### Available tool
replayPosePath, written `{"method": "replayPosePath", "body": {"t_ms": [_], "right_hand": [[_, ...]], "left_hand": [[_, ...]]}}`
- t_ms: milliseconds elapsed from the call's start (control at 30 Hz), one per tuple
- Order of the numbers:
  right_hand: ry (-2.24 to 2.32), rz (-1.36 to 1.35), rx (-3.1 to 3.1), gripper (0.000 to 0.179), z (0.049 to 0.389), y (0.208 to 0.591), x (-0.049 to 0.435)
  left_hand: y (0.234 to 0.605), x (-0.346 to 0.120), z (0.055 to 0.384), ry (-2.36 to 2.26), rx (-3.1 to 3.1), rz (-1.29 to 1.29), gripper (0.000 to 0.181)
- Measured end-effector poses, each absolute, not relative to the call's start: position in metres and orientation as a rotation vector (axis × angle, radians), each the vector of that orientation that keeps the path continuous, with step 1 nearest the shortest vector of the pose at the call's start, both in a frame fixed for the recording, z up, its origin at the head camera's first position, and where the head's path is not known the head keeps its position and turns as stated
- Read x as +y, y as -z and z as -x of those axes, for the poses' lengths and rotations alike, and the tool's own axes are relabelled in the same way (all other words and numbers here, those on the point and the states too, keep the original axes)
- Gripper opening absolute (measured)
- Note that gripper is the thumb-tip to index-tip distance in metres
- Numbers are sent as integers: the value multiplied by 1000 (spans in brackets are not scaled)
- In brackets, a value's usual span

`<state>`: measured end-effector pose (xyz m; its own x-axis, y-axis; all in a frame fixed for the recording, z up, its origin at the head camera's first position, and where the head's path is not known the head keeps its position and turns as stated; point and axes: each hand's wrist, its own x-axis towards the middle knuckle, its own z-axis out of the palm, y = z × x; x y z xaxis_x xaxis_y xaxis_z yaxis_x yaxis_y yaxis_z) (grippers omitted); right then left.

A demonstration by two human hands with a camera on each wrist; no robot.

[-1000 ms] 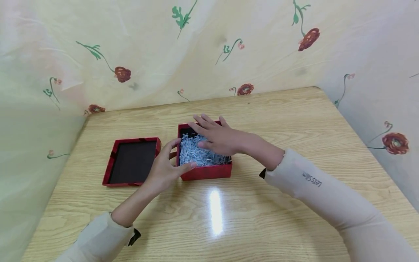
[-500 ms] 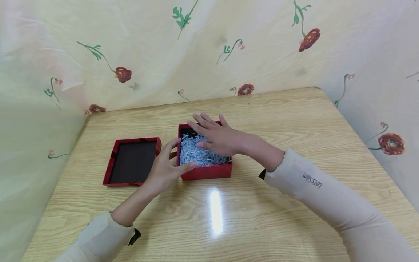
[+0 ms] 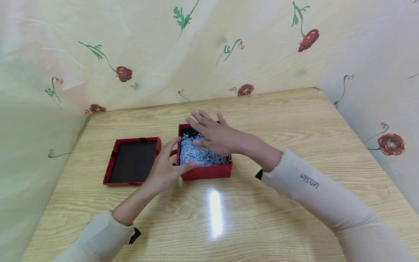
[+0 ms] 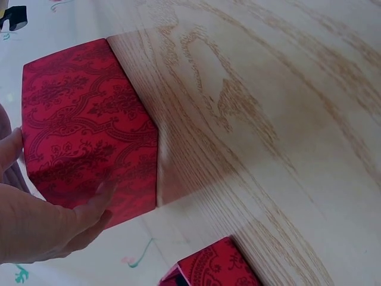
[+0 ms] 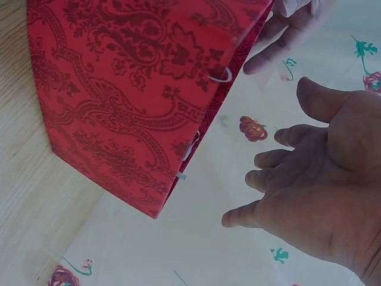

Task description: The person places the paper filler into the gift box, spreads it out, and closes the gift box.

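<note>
A red patterned gift box holds pale blue shredded paper. My left hand grips its left front corner, the thumb over the front rim and the fingers along the left wall. Seen from the left wrist, those fingers lie against the box's patterned side. My right hand hovers over the box, palm down with fingers spread, and hides part of the filling. From the right wrist view there is a gap between that hand and the box rim, where a few paper strands stick out.
Left of the box lies its red lid, upturned, with a black inside. Both stand on a wood-grain table. Floral cloth hangs behind and at both sides.
My right hand has shifted slightly away from me and to the left above the box. The left hand, box and lid stay put.
</note>
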<state>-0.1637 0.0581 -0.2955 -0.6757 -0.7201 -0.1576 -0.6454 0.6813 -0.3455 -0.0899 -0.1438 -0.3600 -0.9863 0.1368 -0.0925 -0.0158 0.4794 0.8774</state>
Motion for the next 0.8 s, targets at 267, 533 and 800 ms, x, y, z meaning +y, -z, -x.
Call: {"method": "replayPosePath", "body": {"t_ms": [267,533,800], "right_hand": [[399,1084,2621,72,160,294,56],[560,1099,2520,73,160,294,55],[841,1045,2271,71,165,293,52]], "left_hand": [[358,-151,86,-1510,2623,-114,87],[358,-169,83,-1501,2642,-5,79],[354,-177,84,-1490,2674,19,67]]}}
